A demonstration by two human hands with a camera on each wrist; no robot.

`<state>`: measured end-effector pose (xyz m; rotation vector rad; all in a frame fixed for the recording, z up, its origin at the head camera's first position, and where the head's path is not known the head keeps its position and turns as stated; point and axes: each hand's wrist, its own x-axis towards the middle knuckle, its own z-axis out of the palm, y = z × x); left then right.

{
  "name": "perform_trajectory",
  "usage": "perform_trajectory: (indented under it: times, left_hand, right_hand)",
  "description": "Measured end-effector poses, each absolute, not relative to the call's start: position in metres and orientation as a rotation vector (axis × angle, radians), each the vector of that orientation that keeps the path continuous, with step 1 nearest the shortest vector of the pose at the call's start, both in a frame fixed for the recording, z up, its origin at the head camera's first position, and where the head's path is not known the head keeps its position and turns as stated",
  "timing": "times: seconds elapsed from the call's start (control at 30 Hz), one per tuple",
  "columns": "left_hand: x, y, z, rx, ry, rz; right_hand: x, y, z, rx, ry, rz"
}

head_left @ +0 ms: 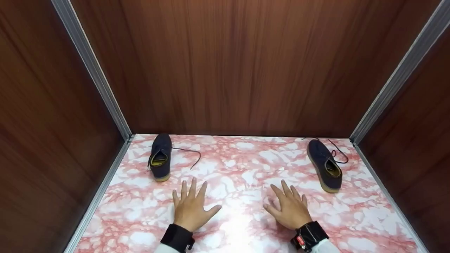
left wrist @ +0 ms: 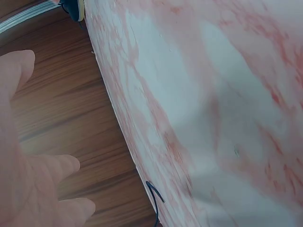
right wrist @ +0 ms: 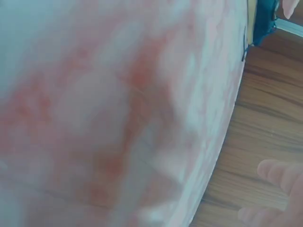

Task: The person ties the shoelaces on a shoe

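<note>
Both hands are spread flat with palms down over the marbled surface in the head view. My left hand (head_left: 191, 209) holds nothing; its fingertips point toward a dark navy shoe (head_left: 162, 165) with a yellow lining, which stands upright at the back left. One lace of that shoe trails to the right. My right hand (head_left: 290, 207) is likewise bare, its fingers apart. Beyond it to the right stands the matching navy shoe (head_left: 321, 163), toe to the back and tilted leftward, its laces loose. The left wrist view has a dark lace (left wrist: 153, 191) near the surface edge.
The red-and-white marbled tabletop (head_left: 232, 175) is bounded by a brown wood-grain back panel (head_left: 242, 70) and side panels (head_left: 45, 133). Grey metal strips (head_left: 98, 77) run along the corners and side edges. A black band (head_left: 177, 238) wraps each wrist.
</note>
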<state>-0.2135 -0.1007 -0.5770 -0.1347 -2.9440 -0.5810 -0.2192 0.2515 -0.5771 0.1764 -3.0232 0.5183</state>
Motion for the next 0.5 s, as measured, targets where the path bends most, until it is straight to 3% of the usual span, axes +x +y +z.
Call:
perform_trajectory:
  times: [0.5]
  left_hand:
    - [-0.214,-0.089,-0.574,-0.138,-2.975,-0.656]
  right_hand:
    - [-0.269,0.299,-0.522,0.087,-2.959,0.554]
